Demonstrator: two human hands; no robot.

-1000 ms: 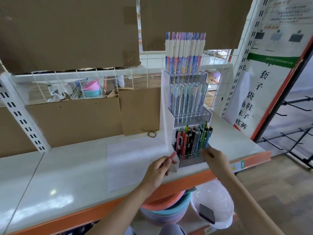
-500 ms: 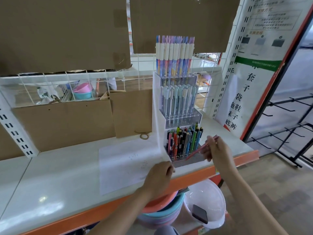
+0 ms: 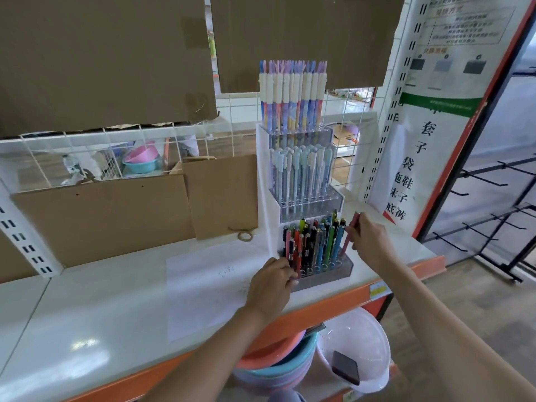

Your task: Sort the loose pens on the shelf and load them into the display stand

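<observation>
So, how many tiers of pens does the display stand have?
3 tiers on the display stand: the top tier with pastel patterned pens, the middle tier with pale capped pens, and the bottom tier with mixed coloured pens, where the right hand holds a red pen.

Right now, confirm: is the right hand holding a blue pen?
No: the right hand pinches a red pen, its tip down at the bottom tier of the display stand.

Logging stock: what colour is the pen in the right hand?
Pinkish red pen, held by the right hand; head view.
</observation>
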